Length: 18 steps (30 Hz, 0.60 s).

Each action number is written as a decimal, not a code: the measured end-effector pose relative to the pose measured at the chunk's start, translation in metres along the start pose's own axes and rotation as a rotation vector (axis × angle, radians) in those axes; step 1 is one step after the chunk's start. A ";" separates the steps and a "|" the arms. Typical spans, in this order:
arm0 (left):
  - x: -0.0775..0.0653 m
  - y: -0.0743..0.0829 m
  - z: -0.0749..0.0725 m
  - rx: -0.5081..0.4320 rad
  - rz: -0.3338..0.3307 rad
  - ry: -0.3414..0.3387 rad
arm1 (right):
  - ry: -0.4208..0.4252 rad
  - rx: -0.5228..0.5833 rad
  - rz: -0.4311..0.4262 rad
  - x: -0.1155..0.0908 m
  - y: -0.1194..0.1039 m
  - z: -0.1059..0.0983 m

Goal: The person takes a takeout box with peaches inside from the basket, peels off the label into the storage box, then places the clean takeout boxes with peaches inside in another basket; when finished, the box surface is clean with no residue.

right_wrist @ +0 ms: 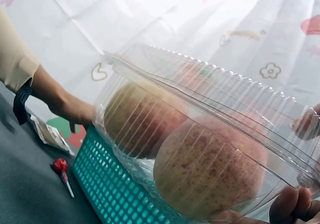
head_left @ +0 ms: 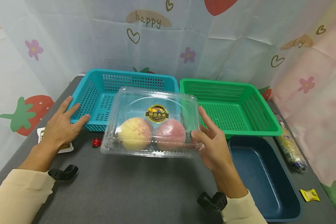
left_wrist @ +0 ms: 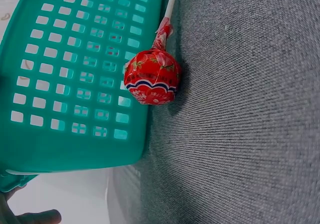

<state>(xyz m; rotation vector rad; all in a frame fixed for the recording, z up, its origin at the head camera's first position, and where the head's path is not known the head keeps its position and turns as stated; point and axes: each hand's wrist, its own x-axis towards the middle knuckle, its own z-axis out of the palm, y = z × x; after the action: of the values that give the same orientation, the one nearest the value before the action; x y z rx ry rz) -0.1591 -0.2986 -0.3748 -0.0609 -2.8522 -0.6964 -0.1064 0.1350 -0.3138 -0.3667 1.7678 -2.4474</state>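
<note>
My right hand (head_left: pixel 214 147) grips the right end of a clear plastic fruit box (head_left: pixel 154 101), thumb on top. Two peaches lie inside, a yellowish one (head_left: pixel 135 133) and a pink one (head_left: pixel 170 133). The lidded box is held tilted above the table, overlapping the front of the blue basket (head_left: pixel 85 96) in the head view. My left hand (head_left: pixel 60 127) is at that basket's left end with its fingers spread; whether it touches the rim is unclear. A red-wrapped lollipop (left_wrist: pixel 152 79) lies against the basket's front wall. Under the left wrist, a white packet (head_left: pixel 65 149) is partly hidden.
A green basket (head_left: pixel 212 82) stands to the right of the blue one. In front of it sits a dark blue tub (head_left: pixel 254 177). Along the table's right edge lie a long clear-wrapped package (head_left: pixel 291 147) and a small yellow-wrapped sweet (head_left: pixel 310 195). A printed curtain (head_left: pixel 162 46) hangs behind.
</note>
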 end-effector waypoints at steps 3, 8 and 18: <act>0.000 0.000 0.001 0.000 -0.007 -0.001 | 0.011 -0.019 -0.014 -0.010 0.000 -0.005; 0.001 0.000 -0.001 -0.005 -0.003 0.005 | 0.033 -0.045 -0.021 -0.022 -0.001 -0.011; 0.000 -0.002 -0.001 -0.014 0.011 0.001 | 0.030 -0.031 -0.011 -0.047 0.001 -0.020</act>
<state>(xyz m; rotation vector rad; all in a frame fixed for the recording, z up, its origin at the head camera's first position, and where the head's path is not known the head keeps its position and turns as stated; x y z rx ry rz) -0.1591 -0.3009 -0.3751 -0.0774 -2.8435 -0.7147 -0.0659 0.1640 -0.3272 -0.3452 1.8225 -2.4485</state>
